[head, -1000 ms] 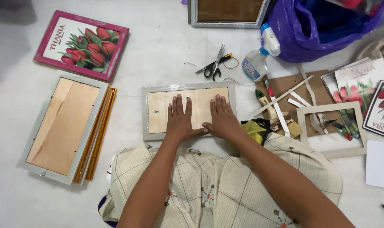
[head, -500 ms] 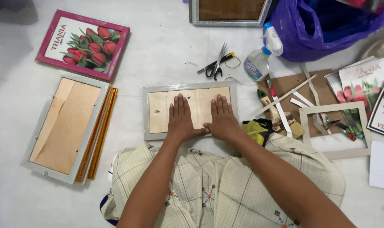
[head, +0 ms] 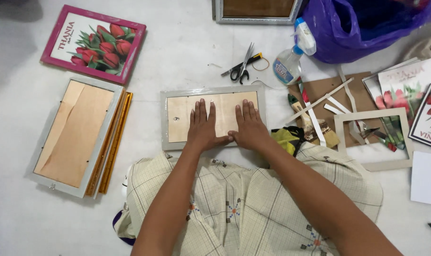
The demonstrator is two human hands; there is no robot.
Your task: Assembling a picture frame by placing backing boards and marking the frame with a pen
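- Two hands lie flat, palms down and fingers spread, on the brown backing board of a grey picture frame (head: 212,91) set face down on the white floor; the left hand (head: 203,128) and the right hand (head: 248,127) sit side by side with thumbs touching, pressing on the board and gripping nothing.
- The frame is just beyond the person's lap (checked cream cloth covers the knees), its long axis running left to right, its near edge hidden partly under the wrists.
- Just right of the right hand lies a yellow and black cloth (head: 287,137), and past it a paintbrush (head: 315,125) on a brown cardboard sheet (head: 362,95) strewn with white strips.
- An empty pale mat frame (head: 372,163) lies right of that, touching printed flower sheets (head: 405,85) with red blooms near the right edge.
- To the left, well apart, a larger grey frame (head: 75,135) lies face down, long axis tilted away, with gold sticks (head: 112,142) along its right side.
- Beyond the held frame lie black-handled scissors (head: 241,66) and a clear spray bottle (head: 291,59) with a blue and white head and a blue label.
- Farthest off: a pink-bordered rectangular print of red tulips (head: 93,43) at far left, a silver frame (head: 255,12) at the top, a purple plastic bag (head: 362,26) at top right.
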